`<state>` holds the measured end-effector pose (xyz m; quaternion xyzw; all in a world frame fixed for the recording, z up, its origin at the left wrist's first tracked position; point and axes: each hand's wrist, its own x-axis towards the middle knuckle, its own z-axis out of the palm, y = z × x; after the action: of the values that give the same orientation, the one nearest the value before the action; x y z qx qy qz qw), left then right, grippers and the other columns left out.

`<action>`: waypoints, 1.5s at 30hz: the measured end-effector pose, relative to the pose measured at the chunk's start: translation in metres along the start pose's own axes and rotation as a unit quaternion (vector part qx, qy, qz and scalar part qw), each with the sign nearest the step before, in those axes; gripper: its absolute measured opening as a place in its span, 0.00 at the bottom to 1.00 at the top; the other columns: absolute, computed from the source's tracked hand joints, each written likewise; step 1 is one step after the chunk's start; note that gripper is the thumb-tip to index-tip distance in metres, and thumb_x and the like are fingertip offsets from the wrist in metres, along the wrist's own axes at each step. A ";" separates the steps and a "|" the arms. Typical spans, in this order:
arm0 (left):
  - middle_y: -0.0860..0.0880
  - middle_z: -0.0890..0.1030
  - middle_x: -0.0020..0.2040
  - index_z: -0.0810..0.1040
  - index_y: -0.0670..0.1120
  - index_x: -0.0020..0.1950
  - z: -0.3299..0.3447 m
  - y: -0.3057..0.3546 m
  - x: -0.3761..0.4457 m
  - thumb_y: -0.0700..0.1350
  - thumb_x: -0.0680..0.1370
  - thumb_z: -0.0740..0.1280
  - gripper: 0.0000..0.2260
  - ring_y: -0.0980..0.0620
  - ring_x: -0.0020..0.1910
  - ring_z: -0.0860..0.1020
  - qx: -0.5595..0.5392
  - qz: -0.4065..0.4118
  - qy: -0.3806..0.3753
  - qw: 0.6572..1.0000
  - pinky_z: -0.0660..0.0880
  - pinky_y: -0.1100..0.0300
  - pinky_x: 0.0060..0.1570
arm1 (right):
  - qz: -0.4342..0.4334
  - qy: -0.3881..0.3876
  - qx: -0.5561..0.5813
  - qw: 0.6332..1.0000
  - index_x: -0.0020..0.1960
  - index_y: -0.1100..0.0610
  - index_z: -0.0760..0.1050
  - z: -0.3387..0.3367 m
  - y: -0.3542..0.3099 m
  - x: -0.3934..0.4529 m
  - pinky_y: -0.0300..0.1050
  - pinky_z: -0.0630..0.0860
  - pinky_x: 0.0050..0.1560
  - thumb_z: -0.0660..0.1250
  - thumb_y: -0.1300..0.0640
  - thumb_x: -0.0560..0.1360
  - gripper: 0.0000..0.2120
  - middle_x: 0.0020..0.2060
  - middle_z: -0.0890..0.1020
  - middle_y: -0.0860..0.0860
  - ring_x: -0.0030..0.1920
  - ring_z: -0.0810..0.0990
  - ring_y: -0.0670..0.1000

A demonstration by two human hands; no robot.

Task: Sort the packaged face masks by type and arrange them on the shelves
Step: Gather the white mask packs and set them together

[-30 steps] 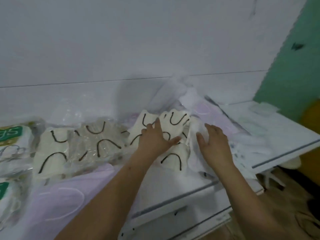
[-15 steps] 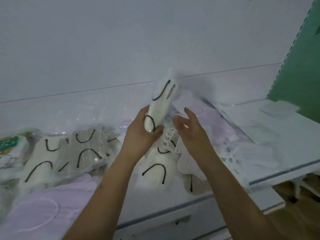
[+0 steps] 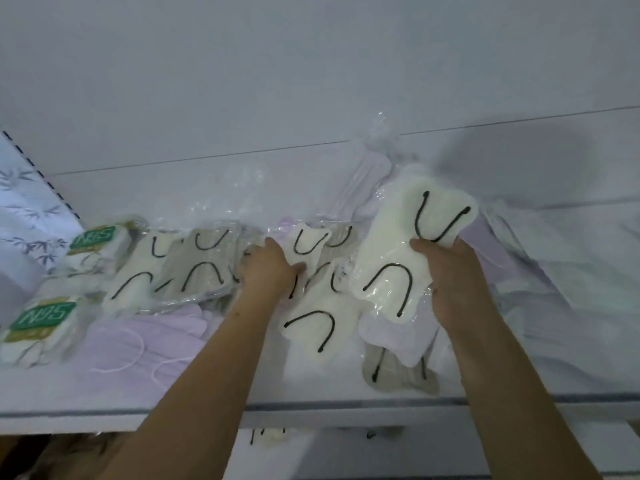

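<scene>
My right hand [image 3: 450, 271] grips a clear packet of cream masks with black ear loops [image 3: 401, 251], lifted and tilted above the white shelf [image 3: 207, 396]. My left hand [image 3: 268, 268] rests on another cream mask packet [image 3: 308, 247] lying in the row. More cream and grey black-looped packets [image 3: 194, 265] lie to its left. One cream packet [image 3: 315, 323] and a grey one [image 3: 394, 372] lie near the front edge. Lilac mask packets [image 3: 138, 337] lie at front left.
Two green-labelled N95 packets [image 3: 93, 239] [image 3: 41, 317] lie at the far left of the shelf. A heap of clear packets with pale masks [image 3: 554, 271] fills the right side. A white back wall [image 3: 311, 81] rises behind. A lower shelf edge [image 3: 311, 438] shows below.
The packet has passed from my left hand to my right and come down to the right. My left hand dropped onto the row of cream packets. The view has shifted left.
</scene>
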<state>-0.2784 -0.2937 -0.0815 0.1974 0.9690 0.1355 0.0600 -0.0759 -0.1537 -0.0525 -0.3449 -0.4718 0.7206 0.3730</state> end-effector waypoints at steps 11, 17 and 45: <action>0.43 0.87 0.45 0.84 0.41 0.51 -0.094 0.028 -0.068 0.47 0.75 0.76 0.10 0.47 0.43 0.86 -0.475 0.100 -0.063 0.872 0.84 0.51 0.47 | 0.073 -0.227 0.085 0.967 0.62 0.56 0.72 -0.015 -0.022 -0.013 0.40 0.79 0.48 0.59 0.59 0.83 0.10 0.45 0.85 0.43 0.54 0.84 0.47; 0.50 0.85 0.45 0.82 0.50 0.54 -0.037 0.038 -0.108 0.54 0.76 0.73 0.10 0.54 0.43 0.83 -0.359 0.134 -0.054 0.922 0.78 0.60 0.44 | 0.023 -0.134 0.038 0.990 0.58 0.61 0.80 -0.009 -0.005 -0.018 0.50 0.81 0.49 0.73 0.65 0.73 0.14 0.49 0.86 0.55 0.51 0.85 0.55; 0.57 0.79 0.57 0.76 0.57 0.62 0.003 0.109 -0.154 0.59 0.68 0.78 0.25 0.61 0.53 0.79 -0.323 0.167 0.019 0.931 0.76 0.68 0.50 | -0.027 -0.133 -0.043 0.990 0.54 0.57 0.82 -0.076 -0.015 -0.020 0.62 0.80 0.55 0.71 0.63 0.74 0.09 0.47 0.86 0.55 0.50 0.85 0.56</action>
<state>-0.0968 -0.2577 -0.0438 0.3236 0.8269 0.4532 0.0786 0.0013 -0.1344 -0.0596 -0.2490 -0.5568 0.7289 0.3110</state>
